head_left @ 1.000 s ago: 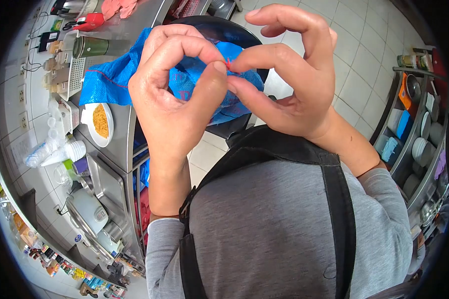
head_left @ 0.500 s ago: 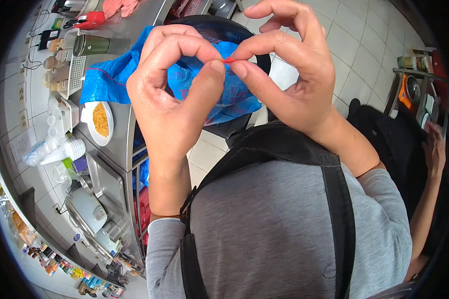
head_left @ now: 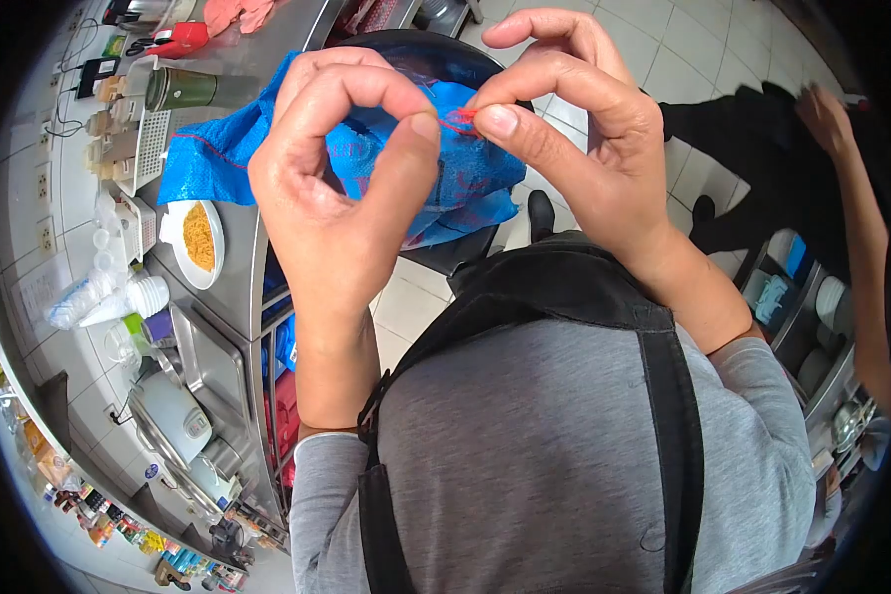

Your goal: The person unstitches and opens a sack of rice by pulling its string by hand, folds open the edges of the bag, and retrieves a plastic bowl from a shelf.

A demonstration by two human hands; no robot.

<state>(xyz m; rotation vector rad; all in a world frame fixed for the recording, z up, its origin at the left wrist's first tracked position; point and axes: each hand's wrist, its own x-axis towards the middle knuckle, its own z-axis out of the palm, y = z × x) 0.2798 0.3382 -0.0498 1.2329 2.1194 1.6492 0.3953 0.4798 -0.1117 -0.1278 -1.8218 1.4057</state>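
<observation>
A small tangle of red thread (head_left: 462,117) is pinched between thumb and forefinger of my right hand (head_left: 594,148); its other fingers are curled and raised. My left hand (head_left: 342,188) is closed in a pinch just left of it, and a thin strand seems to run between the two hands. Behind and below both hands is a blue woven sack (head_left: 436,183) with red print, crumpled, one corner lying over the steel counter. A red seam line (head_left: 213,145) runs along that corner. My left hand hides part of the sack.
A dark round basin (head_left: 421,49) is behind the sack. On the steel counter (head_left: 238,243) at left are a white plate (head_left: 218,267) of yellow-brown crumbs, a green-filled container (head_left: 183,89), plastic cups and a rice cooker (head_left: 173,416). A co-worker's arm (head_left: 861,228) is at right, near shelves.
My hands have moved slightly apart, and more red thread shows at my right fingertips. The co-worker at right has shifted toward the back, exposing shelves with stacked dishes.
</observation>
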